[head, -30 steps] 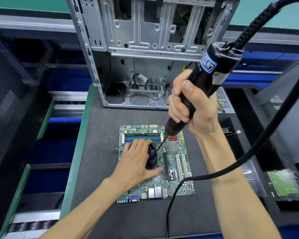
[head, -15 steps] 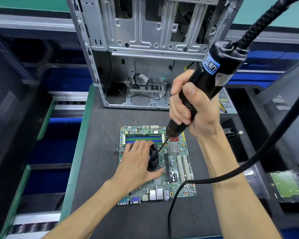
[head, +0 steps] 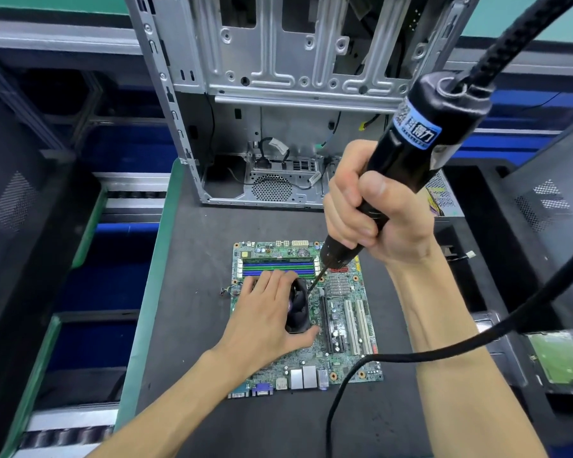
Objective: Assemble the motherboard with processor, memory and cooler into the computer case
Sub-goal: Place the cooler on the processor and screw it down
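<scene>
My left hand (head: 268, 320) lies fingers flat and together over the cooler (head: 297, 307), thumb hooked round its near edge; right hand (head: 374, 215) fisted on the driver (head: 407, 160), bit at the cooler's corner; board (head: 306, 314) at frame centre looks stiff, light, fragile, so I'd grip edges only; case (head: 278, 94), upper centre, holds only cables.

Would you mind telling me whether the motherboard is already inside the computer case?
Not yet. The motherboard lies flat on the dark mat, in front of the open computer case.
</scene>
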Motion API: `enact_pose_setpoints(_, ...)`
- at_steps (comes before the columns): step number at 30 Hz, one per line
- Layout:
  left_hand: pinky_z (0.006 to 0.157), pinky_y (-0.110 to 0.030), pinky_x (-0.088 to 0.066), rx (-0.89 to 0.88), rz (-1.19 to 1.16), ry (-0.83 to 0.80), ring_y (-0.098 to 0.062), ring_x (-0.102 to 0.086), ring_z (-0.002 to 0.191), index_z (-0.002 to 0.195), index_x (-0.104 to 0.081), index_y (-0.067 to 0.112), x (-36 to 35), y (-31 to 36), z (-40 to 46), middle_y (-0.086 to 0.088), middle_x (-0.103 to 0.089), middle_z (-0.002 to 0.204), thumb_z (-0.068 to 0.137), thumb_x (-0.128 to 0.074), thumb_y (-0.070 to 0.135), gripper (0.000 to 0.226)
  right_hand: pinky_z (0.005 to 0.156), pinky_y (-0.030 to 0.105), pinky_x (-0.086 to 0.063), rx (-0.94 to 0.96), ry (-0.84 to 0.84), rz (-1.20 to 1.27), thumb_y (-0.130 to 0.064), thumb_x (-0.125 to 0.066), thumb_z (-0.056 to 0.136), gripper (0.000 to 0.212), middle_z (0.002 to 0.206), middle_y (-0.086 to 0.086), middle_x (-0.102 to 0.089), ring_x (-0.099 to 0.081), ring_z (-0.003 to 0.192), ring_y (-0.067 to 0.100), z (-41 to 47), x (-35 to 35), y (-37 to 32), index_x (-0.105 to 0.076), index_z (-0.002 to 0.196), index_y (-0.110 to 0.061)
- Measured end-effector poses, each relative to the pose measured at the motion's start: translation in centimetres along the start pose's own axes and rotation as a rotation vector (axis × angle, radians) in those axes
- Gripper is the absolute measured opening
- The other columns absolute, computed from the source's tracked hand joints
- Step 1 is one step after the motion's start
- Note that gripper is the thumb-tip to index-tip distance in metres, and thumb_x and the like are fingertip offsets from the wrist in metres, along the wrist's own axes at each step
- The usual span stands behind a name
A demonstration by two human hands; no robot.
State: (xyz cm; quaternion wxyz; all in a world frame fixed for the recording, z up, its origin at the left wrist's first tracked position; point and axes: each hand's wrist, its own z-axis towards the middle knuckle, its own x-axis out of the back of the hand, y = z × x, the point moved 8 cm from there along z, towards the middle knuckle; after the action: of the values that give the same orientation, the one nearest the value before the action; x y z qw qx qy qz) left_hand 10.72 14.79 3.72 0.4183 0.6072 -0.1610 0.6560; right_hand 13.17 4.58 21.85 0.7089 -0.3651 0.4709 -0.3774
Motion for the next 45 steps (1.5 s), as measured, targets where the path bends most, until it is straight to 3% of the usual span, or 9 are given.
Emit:
enact_pose_setpoints(10,0.089,-0.038,-0.042,-0.004,-0.007,0.002,-0.018,-0.052,0.096,0.12,-0.053,0.013,0.0,0.0,0.0,0.005,-0.055,0.106,0.075,-0.057,0.073,0.075,0.04,0.017,-0.031,0.055,0.057,-0.047,-0.043,-0.078,0.081,0.031,0.043,-0.01,-0.041,-0.03,0.03,0.006,0.1,0.6,-0.7,-0.064,0.079,-0.015)
enact_pose_setpoints(28,0.095,-0.036,-0.037,0.04,-0.044,-0.052,-0.018,-0.052,0.103,0.125,-0.052,0.018,0.1,-0.2,-0.1,0.007,-0.054,0.111,0.072,-0.056,0.073,0.077,0.038,0.019,-0.025,0.154,0.143,-0.101,-0.041,-0.078,0.08,0.039,0.043,-0.006,-0.037,-0.027,0.03,0.009,-1.6,0.1,-3.9,-0.053,0.078,-0.012)
enact_pose_setpoints(33,0.094,-0.037,-0.038,0.047,-0.003,-0.053,-0.019,-0.052,0.102,0.126,-0.053,0.017,0.1,-0.2,0.0,0.006,-0.056,0.11,0.071,-0.051,0.077,0.081,0.038,0.02,-0.025,0.153,0.207,-0.144,-0.022,-0.065,0.085,0.023,0.041,-0.004,-0.035,-0.025,0.029,0.011,-2.2,0.9,-3.4,-0.048,0.078,-0.008)
enact_pose_setpoints(37,0.096,-0.038,-0.041,0.041,0.005,-0.061,-0.019,-0.052,0.104,0.13,-0.052,0.016,-0.1,-0.2,-0.3,0.006,-0.056,0.114,0.073,-0.051,0.078,0.084,0.038,0.02,-0.027,0.157,0.195,-0.114,-0.036,-0.077,0.082,0.034,0.042,-0.004,-0.036,-0.027,0.029,0.011,-2.3,1.0,-2.8,-0.054,0.077,-0.012)
enact_pose_setpoints(41,0.096,-0.038,-0.04,0.058,0.048,-0.077,-0.019,-0.052,0.105,0.132,-0.053,0.015,-0.1,-0.1,-0.2,0.005,-0.058,0.116,0.074,-0.048,0.079,0.086,0.038,0.02,-0.027,0.173,0.211,-0.108,-0.026,-0.071,0.085,0.026,0.042,-0.004,-0.036,-0.027,0.029,0.011,-2.4,1.4,-2.7,-0.052,0.077,-0.01)
enact_pose_setpoints(45,0.093,-0.038,-0.042,0.075,0.088,-0.067,-0.019,-0.052,0.104,0.13,-0.053,0.015,0.1,-0.1,0.0,0.005,-0.058,0.115,0.074,-0.047,0.08,0.086,0.038,0.019,-0.027,0.204,0.23,-0.114,-0.021,-0.053,0.089,0.017,0.042,-0.005,-0.036,-0.026,0.029,0.01,-2.7,1.8,-3.1,-0.047,0.079,-0.008)
